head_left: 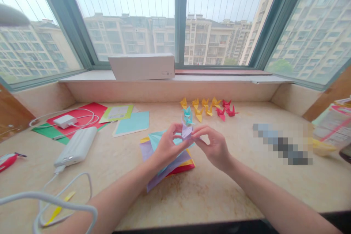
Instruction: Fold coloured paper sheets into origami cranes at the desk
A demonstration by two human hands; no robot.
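A small lavender origami crane [187, 132] is held up between my two hands, over the middle of the counter. My left hand [171, 142] pinches its left side between thumb and fingers. From the other side, the thumb and fingertips of my right hand [215, 146] grip its right edge. Beneath my left hand lies a loose stack of coloured paper sheets [152, 182], with blue, purple, yellow and red showing. Just behind the hands stand several folded cranes: yellow ones [199, 114], turquoise ones [187, 112] and red ones [232, 111].
At left are a white power bank [78, 146], a charger [65, 121], a looping white cable [68, 204] and flat sheets, one light blue [134, 122]. A white box [142, 67] rests on the sill. Rightward lie a blurred-out object [282, 144] and a plastic bag [333, 124].
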